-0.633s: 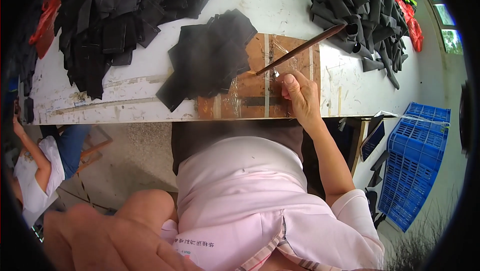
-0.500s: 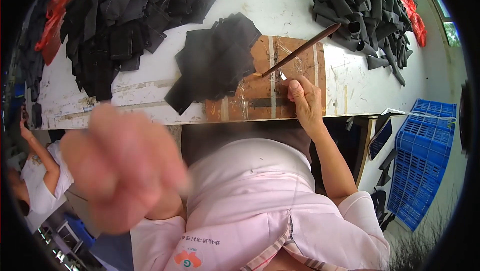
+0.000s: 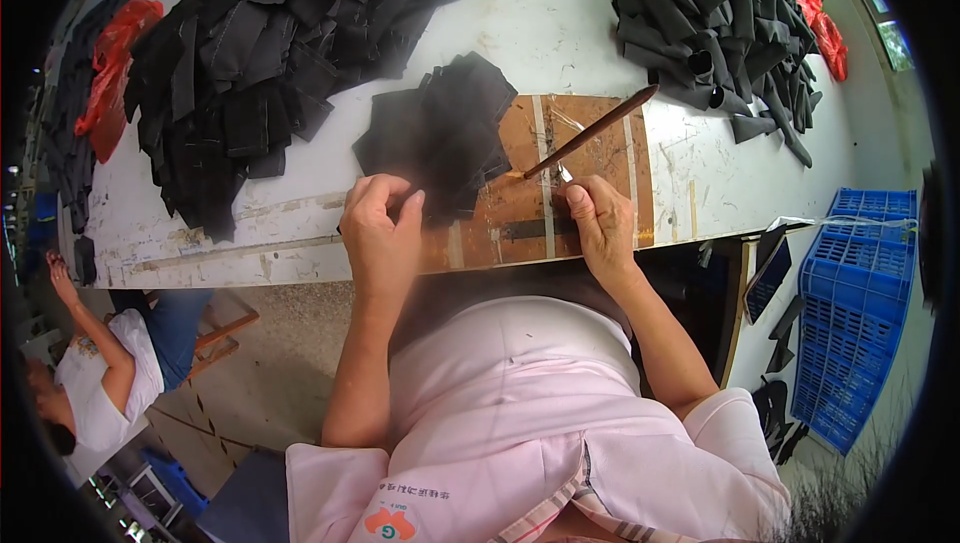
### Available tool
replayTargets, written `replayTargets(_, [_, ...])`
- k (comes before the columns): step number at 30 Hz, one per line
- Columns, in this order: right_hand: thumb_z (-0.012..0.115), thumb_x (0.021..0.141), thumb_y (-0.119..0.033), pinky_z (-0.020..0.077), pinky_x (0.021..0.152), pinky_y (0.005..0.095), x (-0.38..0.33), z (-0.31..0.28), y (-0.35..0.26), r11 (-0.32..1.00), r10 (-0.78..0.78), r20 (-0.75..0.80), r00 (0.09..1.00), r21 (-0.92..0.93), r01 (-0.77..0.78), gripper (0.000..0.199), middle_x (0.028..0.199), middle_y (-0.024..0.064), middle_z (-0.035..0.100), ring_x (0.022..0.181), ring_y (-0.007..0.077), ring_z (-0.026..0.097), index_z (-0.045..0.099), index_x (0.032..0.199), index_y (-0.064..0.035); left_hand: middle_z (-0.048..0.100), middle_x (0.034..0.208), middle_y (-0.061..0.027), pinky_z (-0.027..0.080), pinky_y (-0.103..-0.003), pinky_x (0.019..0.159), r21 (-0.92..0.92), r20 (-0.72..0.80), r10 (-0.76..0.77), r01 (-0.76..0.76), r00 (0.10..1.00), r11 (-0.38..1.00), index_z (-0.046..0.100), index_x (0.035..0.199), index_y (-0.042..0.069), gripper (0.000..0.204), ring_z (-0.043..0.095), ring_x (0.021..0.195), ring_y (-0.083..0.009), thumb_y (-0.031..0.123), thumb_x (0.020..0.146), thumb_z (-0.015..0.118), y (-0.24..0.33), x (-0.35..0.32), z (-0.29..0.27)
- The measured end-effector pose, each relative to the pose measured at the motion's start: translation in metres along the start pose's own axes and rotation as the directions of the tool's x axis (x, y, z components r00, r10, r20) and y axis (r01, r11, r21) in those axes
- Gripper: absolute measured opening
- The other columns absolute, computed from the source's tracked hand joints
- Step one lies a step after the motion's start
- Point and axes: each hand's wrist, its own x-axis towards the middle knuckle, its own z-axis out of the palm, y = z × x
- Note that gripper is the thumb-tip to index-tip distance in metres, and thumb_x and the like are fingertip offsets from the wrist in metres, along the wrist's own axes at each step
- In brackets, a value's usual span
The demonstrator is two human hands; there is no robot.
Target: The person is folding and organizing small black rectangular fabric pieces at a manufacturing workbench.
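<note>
My left hand [image 3: 383,238] is at the table's front edge, over the lower-left corner of a small stack of black fabric pieces [image 3: 440,133]. Its fingers are curled with the thumb close to the forefinger; a dark corner of fabric shows beside them, the rest hidden. My right hand [image 3: 605,228] rests on a brown taped board [image 3: 605,158], closed on a small shiny metal piece [image 3: 565,174] whose kind I cannot make out. Just beyond it, a dark brown pointed stick [image 3: 592,131] slants up from the board.
A big heap of black fabric pieces [image 3: 270,73] covers the far left of the white table [image 3: 500,3]. Black rolled fabric tubes [image 3: 690,23] lie far right. Red plastic bags [image 3: 110,73] are at the sides. Blue crates [image 3: 855,313] stand right; a person [image 3: 110,363] sits at left.
My left hand has come forward and away from the camera, down to the small fabric stack. The right hand stays by the stick, its grip much the same. The view has shifted slightly.
</note>
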Motion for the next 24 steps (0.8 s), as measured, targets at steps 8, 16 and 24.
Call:
replayTargets(8, [0.061, 0.075, -0.041, 0.0438, 0.067, 0.026, -0.022, -0.011, -0.043, 0.268, 0.065, 0.684, 0.726, 0.689, -0.673, 0.052, 0.09, 0.0063, 0.057, 0.078, 0.0153, 0.054, 0.05, 0.106, -0.0011, 0.058, 0.072, -0.0025, 0.044, -0.018, 0.057, -0.721, 0.574, -0.193, 0.603, 0.796, 0.342, 0.054, 0.084, 0.001, 0.015, 0.054, 0.062, -0.006, -0.001, 0.073, 0.062, 0.057, -0.013, -0.031])
replayTargets(16, [0.067, 0.075, -0.014, 0.0469, 0.066, 0.0274, -0.025, -0.01, -0.058, -0.13, 0.211, 0.627, 0.75, 0.778, -0.614, 0.023, 0.091, 0.0087, 0.059, 0.081, 0.0172, 0.057, 0.058, 0.092, -0.0011, 0.06, 0.08, -0.0093, 0.045, -0.021, 0.057, -0.674, 0.485, -0.119, 0.457, 0.866, 0.581, 0.051, 0.092, -0.004, 0.017, 0.058, 0.067, -0.0113, 0.0, 0.077, 0.057, 0.078, -0.036, -0.012])
replayTargets(24, [0.066, 0.076, -0.017, 0.0444, 0.06, 0.0249, -0.021, -0.021, -0.059, -0.02, 0.266, 0.553, 0.79, 0.822, -0.569, 0.027, 0.087, 0.0063, 0.061, 0.075, 0.0136, 0.057, 0.057, 0.096, -0.0029, 0.06, 0.084, -0.0127, 0.047, -0.024, 0.057, -0.698, 0.645, -0.105, 0.64, 0.757, 0.322, 0.051, 0.098, -0.006, 0.027, 0.059, 0.068, -0.0152, 0.007, 0.074, 0.056, 0.066, -0.036, -0.013])
